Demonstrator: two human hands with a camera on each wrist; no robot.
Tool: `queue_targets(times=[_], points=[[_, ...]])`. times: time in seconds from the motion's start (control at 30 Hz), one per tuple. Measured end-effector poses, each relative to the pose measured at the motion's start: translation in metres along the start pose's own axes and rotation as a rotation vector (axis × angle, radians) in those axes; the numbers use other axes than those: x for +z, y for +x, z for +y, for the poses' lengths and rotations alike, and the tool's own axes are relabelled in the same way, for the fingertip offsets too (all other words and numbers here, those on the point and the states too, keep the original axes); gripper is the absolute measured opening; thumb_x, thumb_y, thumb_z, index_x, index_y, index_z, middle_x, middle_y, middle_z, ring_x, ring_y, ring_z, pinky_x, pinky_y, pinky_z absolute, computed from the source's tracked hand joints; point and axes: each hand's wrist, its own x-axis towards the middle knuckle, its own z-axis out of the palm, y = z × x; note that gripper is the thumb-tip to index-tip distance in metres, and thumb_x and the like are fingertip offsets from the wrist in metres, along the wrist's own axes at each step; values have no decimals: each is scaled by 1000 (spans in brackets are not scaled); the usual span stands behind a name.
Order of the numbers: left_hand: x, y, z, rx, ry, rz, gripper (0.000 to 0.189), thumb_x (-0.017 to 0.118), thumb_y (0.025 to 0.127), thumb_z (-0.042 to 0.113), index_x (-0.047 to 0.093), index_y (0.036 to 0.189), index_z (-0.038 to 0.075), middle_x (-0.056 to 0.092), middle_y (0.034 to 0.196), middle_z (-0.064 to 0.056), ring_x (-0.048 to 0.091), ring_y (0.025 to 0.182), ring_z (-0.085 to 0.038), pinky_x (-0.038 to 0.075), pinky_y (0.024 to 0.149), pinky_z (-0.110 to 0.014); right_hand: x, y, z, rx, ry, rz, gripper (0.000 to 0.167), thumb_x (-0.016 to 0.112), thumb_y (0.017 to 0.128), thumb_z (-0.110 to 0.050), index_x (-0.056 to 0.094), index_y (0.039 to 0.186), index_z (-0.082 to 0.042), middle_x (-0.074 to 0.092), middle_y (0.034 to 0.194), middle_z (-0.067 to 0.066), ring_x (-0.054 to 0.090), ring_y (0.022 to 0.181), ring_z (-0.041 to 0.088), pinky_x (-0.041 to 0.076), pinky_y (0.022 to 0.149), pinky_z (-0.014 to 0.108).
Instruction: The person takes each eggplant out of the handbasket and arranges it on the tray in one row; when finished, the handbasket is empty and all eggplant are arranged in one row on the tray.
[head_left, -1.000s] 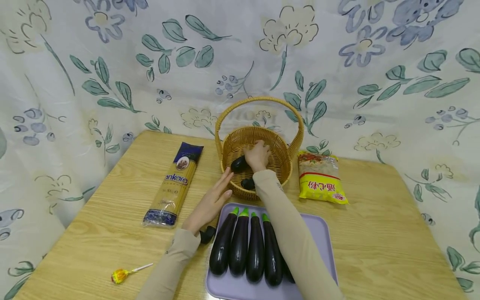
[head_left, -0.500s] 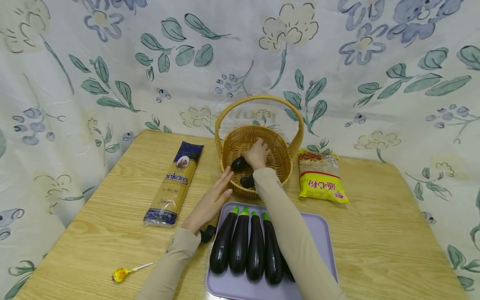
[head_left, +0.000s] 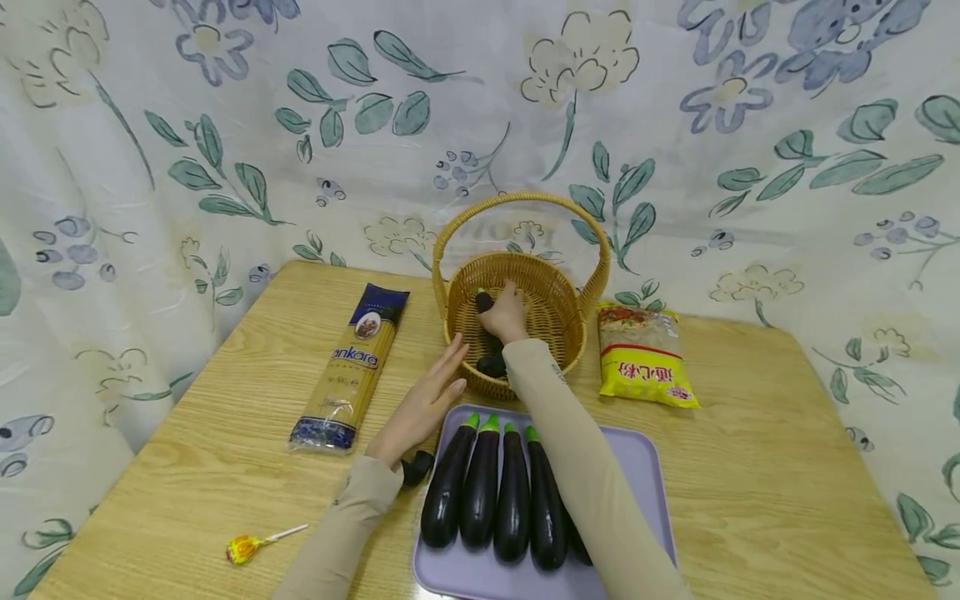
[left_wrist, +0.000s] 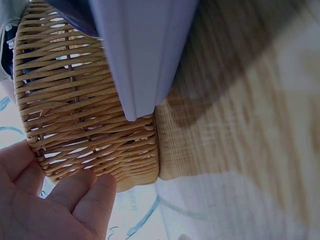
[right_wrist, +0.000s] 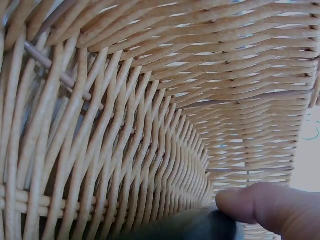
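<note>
A wicker basket (head_left: 566,333) with a tall arched handle stands at the back of the table. Inside it, my right hand (head_left: 506,317) grips a dark eggplant (head_left: 484,302), whose greenish tip points to the back; the hand and wrist hide part of it. In the right wrist view my thumb (right_wrist: 260,202) presses on the eggplant (right_wrist: 195,226) beside the woven wall. My left hand (head_left: 420,408) rests its extended fingertips on the basket's left outer wall (left_wrist: 85,110). In front, a lilac tray (head_left: 633,492) bears several glossy eggplants (head_left: 476,492), partly covered by my right forearm.
A pack of spaghetti (head_left: 348,367) lies left of the basket. To the basket's right is a yellow bag of pasta (head_left: 645,354). A wrapped lollipop (head_left: 246,547) lies at the front left of the wooden table (head_left: 780,467). A floral curtain (head_left: 480,108) hangs behind.
Within the basket, the eggplant's visible end has moved toward the back, and its greenish tip now shows. My right hand has shifted slightly left with it. The left hand stays at the basket's side.
</note>
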Motion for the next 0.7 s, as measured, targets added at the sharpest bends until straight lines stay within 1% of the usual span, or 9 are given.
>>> queue_targets(times=[0.1,0.2,0.37,0.57,0.63,0.7], points=[[0,0,0,0,1,-2,56,40,105,24,20,156,16,5,165,7,16,150,-29,21,117,-58,-1,-1,1,25,45,0,84,67,88,-14,16,153,-4,27,154,26,33,139,44,33,113,53],[1,0,1,-4,2,3,56,41,105,23,20,156,17,6,165,7,17,150,-28,22,117,-58,0,-1,1,25,86,-14,85,67,88,-12,14,154,-5,26,155,25,40,135,42,42,104,50],[2,0,3,-10,-5,-8,56,41,105,22,19,156,19,5,165,7,16,150,-28,21,118,-57,-4,-4,0,23,71,20,78,65,90,-12,20,153,-9,33,152,22,47,128,41,45,100,51],[1,-1,3,-9,-8,-5,56,42,105,21,20,156,14,5,165,6,16,150,-29,21,117,-59,-15,-9,-6,21,52,51,73,64,92,-18,23,152,-10,40,149,17,50,126,37,45,101,49],[1,0,2,-8,-6,-4,56,42,105,21,20,156,13,5,165,5,16,150,-30,21,117,-60,-20,-11,-8,17,49,62,70,62,94,-21,24,152,-10,42,148,17,52,124,37,46,100,49],[1,0,1,-7,-5,-7,56,41,105,21,20,156,13,4,165,5,15,150,-30,20,117,-60,-26,-11,-9,19,57,67,68,60,95,-23,24,151,-9,45,145,18,55,117,37,48,95,48]])
